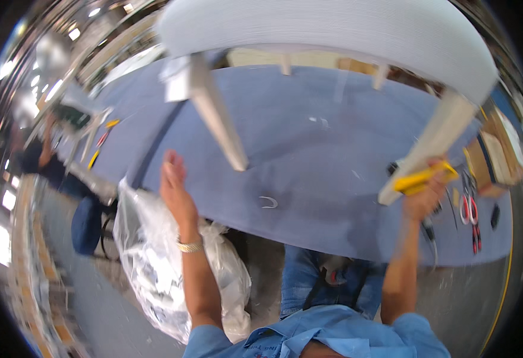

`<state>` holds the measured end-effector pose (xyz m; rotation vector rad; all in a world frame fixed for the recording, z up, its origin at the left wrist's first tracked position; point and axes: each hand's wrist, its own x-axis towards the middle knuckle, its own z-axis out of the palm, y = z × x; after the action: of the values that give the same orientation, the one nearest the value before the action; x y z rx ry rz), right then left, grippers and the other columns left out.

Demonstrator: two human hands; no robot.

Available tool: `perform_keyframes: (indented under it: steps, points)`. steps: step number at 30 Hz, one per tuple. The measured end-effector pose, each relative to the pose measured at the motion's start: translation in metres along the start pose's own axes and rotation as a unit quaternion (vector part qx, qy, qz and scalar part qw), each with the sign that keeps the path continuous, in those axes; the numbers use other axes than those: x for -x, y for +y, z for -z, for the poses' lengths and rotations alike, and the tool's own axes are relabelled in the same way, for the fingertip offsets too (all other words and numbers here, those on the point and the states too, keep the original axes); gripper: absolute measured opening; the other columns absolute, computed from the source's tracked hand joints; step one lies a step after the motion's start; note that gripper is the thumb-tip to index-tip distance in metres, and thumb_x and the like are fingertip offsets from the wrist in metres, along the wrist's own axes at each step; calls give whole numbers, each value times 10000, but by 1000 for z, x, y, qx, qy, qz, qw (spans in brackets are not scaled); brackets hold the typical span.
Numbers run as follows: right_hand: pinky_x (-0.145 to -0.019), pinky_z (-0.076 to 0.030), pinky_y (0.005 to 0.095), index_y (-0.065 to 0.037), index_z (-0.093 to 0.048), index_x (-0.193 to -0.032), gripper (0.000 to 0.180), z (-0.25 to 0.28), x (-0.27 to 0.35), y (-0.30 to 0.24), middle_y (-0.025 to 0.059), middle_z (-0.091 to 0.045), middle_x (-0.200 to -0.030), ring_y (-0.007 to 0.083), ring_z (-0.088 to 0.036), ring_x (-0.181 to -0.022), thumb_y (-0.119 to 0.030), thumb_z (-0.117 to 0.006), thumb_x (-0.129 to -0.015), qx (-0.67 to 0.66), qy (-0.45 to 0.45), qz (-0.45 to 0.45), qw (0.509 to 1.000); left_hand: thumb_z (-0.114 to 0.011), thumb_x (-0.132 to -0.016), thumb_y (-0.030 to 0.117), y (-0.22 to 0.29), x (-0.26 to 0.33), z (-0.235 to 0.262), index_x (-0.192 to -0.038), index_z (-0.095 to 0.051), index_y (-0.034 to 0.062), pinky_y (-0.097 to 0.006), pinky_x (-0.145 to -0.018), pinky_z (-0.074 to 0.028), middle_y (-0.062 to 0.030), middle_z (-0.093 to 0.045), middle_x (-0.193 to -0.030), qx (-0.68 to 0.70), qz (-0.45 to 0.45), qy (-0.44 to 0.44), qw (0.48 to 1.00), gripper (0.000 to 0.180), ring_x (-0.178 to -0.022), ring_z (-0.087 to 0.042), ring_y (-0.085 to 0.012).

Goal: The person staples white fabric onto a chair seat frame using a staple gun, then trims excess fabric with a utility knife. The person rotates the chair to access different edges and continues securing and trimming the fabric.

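Note:
A chair with a pale upholstered seat (333, 27) and light wooden legs (217, 116) stands over the blue-grey covered table (309, 137). My right hand (425, 200) is closed around a yellow utility knife (419, 180), close beside the chair's near right leg (434, 137). To the left, my left hand (175, 185) is held up near the table's edge with its fingers stretched out and nothing in it. A scrap of white material hangs at the top of the near left leg. Some motion blur softens both hands.
A large clear plastic bag (154, 280) of white scraps sits below my left forearm. Red-handled pliers (469, 206), other tools and a cardboard box (497, 152) lie at the table's right. Yellow-and-red tools (101, 140) lie far left, near another person (50, 161).

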<state>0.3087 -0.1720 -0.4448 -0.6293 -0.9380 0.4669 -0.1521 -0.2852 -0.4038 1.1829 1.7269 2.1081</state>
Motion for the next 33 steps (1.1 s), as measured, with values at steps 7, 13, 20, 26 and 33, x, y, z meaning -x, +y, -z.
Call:
perform_keyframes:
  steps: [7, 13, 20, 26, 33]
  points:
    - [-852, -414, 333, 28, -524, -1145, 341, -46, 1, 14, 100, -552, -1016, 188, -498, -935, -301, -502, -1057, 211, -8, 164, 964, -321, -1061, 579, -25, -114, -94, -1416, -495, -12, -369, -964, -487, -186, -642, -1287, 149, -6, -219, 964, 711, -1161, -623, -247]
    - [-840, -468, 347, 42, -572, -1192, 435, -35, -63, 99, 146, -646, -1081, 213, -589, -954, -370, -545, -1053, 182, 43, 115, 976, -481, -1001, 616, -29, -131, -147, -1113, -682, 14, -361, -656, -550, -116, -721, -873, 71, -17, -186, 980, 645, -686, -688, -202]
    - [-950, -497, 379, 124, -513, -1216, 435, -21, -94, 120, 211, -626, -1144, 286, -628, -1080, -288, -486, -1079, 189, 0, 159, 969, -625, -952, 573, -10, -89, -156, -928, -665, -67, -304, -623, -540, -94, -652, -694, 148, 29, -107, 983, 641, -623, -664, -168]
    - [-951, -490, 372, 88, -522, -1232, 434, 6, -108, 126, 187, -606, -1188, 249, -608, -1098, -316, -448, -1092, 150, 7, 119, 981, -602, -979, 515, 21, -11, -130, -1036, -641, -91, -326, -652, -542, -112, -666, -751, 115, 2, -78, 990, 610, -689, -662, -180]
    - [-1051, -440, 398, 95, -472, -1375, 569, -12, -107, 119, 245, -555, -1326, 301, -559, -1218, -390, -376, -1096, 92, -5, 71, 993, -651, -916, 198, 57, 110, -86, -1163, -617, -70, -346, -734, -542, -153, -696, -973, -18, -84, -4, 996, 366, -832, -689, -223]
